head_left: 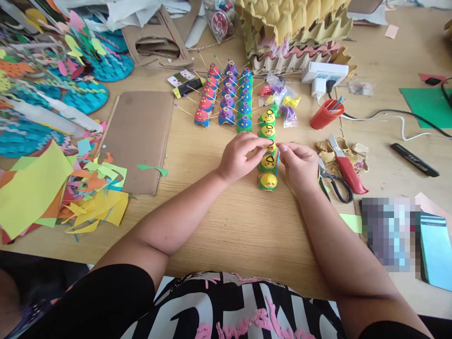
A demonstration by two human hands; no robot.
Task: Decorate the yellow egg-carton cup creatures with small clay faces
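Observation:
A yellow-and-green egg-carton caterpillar [268, 181] lies lengthwise in front of me; its several humps carry drawn smiling faces, and most have dark loops on top. My left hand [243, 155] reaches it from the left, index finger and thumb closed on a middle hump. On the other side, my right hand [299, 165] has thumb and forefinger pinched together right beside that hump. Whatever is in this pinch is too small to make out. A thin blue strip shows between the right hand and the caterpillar. Behind stand red [202, 117], purple-blue [226, 116] and blue-green [244, 123] caterpillars with pin-like sticks.
Scissors [341, 186], a red-handled cutter [349, 174] and a black marker [414, 159] lie right. Beyond are a red cup [326, 114], power strip [325, 73] and egg trays [293, 33]. Cardboard [136, 136], paper scraps [95, 212] and blue woven crafts [84, 96] occupy the left.

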